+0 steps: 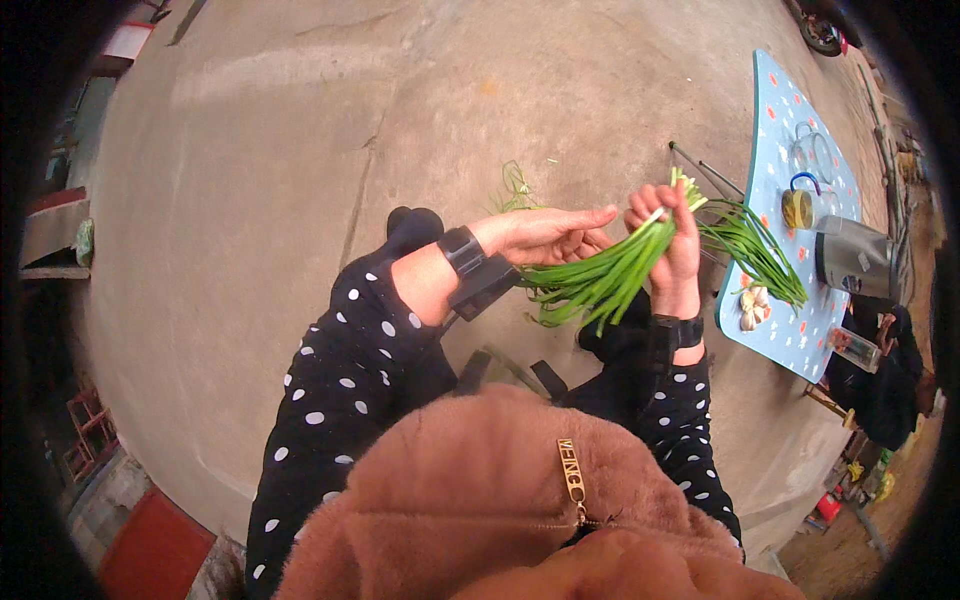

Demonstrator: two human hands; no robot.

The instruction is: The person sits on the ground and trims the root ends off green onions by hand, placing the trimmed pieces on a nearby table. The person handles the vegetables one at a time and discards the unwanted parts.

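Our right grip (pixel 680 240) is clenched round green stalks (pixel 605 275), while our left grip (pixel 545 234), loosely uncurled, is beside them.

Right hand (pixel 682 250) clenched, left hand (pixel 545 235) loose

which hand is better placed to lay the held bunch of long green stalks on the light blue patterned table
Probably the right hand: it already grips the bunch of long green stalks with pale ends and is nearer the light blue patterned table. The left hand is farther from it.
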